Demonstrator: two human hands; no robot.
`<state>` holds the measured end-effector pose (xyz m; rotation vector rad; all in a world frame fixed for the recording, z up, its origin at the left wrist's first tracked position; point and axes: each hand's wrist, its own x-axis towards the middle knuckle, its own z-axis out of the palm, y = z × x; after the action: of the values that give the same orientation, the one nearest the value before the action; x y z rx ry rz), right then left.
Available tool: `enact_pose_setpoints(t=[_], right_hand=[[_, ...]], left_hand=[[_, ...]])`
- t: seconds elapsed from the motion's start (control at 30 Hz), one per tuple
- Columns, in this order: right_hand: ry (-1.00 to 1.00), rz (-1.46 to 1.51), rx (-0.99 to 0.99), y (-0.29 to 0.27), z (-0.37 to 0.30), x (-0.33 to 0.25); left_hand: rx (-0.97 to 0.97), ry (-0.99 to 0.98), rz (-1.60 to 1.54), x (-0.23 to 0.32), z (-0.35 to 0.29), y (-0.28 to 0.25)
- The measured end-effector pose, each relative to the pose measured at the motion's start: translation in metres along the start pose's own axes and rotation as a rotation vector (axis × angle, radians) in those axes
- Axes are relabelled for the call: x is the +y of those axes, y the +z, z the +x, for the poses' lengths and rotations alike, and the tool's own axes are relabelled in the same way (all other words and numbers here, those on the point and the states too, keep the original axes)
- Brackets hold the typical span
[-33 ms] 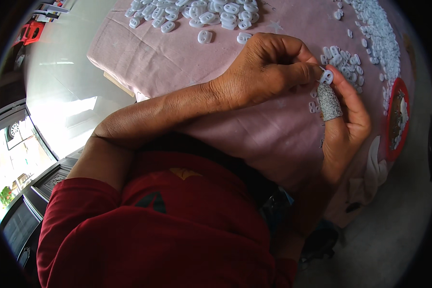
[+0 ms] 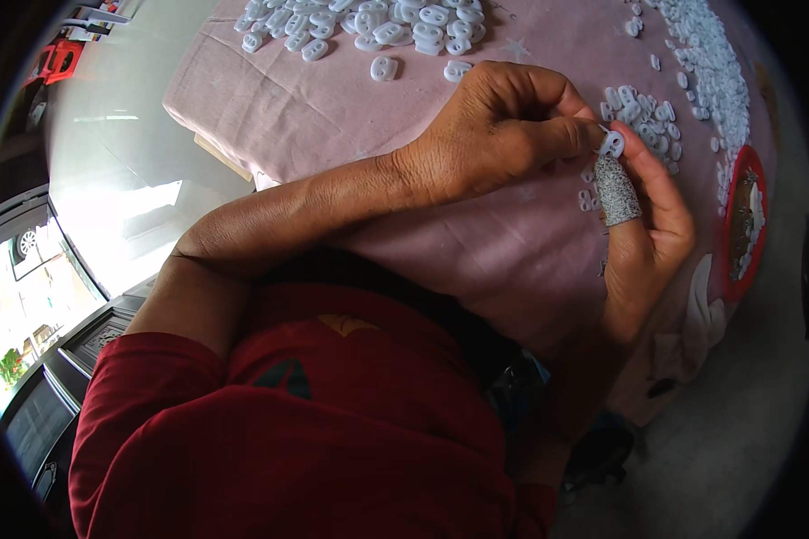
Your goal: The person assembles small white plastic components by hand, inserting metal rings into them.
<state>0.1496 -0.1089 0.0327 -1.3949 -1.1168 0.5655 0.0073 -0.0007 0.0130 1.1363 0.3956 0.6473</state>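
Between the thumb and index finger of my right hand point(image 2: 647, 220) is a small white plastic two-hole cord lock point(image 2: 612, 144). A grey speckled finger sleeve point(image 2: 617, 190) covers that thumb. My left hand point(image 2: 512, 135) is closed in a pinch, its thumb and fingertip right against the piece's left edge. A thin pale bit shows at the top of the piece; what the left fingertips grip is hidden. Just beyond the right fingers lies a small pile of similar white pieces point(image 2: 643, 115), and a few more rest on the cloth, partly behind the right thumb.
A pink cloth point(image 2: 315, 108) covers the table. Large white two-hole pieces point(image 2: 386, 31) are heaped at the far side. Many smaller white parts point(image 2: 715, 67) spread along the far right, near a red-rimmed tray point(image 2: 735, 278). White fabric point(image 2: 699, 310) lies at the right edge.
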Motion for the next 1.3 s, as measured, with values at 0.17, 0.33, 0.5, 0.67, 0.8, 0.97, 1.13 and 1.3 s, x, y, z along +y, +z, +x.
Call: enact_pose_setpoints(t=[0.17,0.33,0.5,0.67,0.8,0.97,1.13,1.3], right_hand=[[0.018,-0.001,0.018,0.001,-0.001,-0.003],[0.075,0.053,-0.014,-0.002,0.0,-0.004],[0.076,0.055,0.006,0.0,0.0,-0.004],[0.059,0.023,0.015,0.001,0.001,-0.001],[0.032,-0.033,0.044,0.006,0.0,0.0],[-0.101,-0.096,0.075,0.01,0.0,0.006],[-0.164,-0.183,0.091,0.015,-0.001,0.012],[-0.167,-0.347,0.073,0.015,-0.005,0.009]], left_hand=[[0.009,-0.006,0.038,-0.001,0.001,0.0],[0.004,0.039,0.068,-0.001,0.001,0.0],[-0.014,0.042,0.064,0.0,0.001,0.0],[0.001,0.066,0.09,-0.002,0.002,0.001],[0.037,0.065,0.106,-0.002,0.001,0.003],[0.047,-0.04,0.03,0.002,0.002,0.001],[-0.001,-0.082,-0.003,-0.001,0.005,0.0],[0.02,-0.194,-0.026,0.006,0.003,0.002]])
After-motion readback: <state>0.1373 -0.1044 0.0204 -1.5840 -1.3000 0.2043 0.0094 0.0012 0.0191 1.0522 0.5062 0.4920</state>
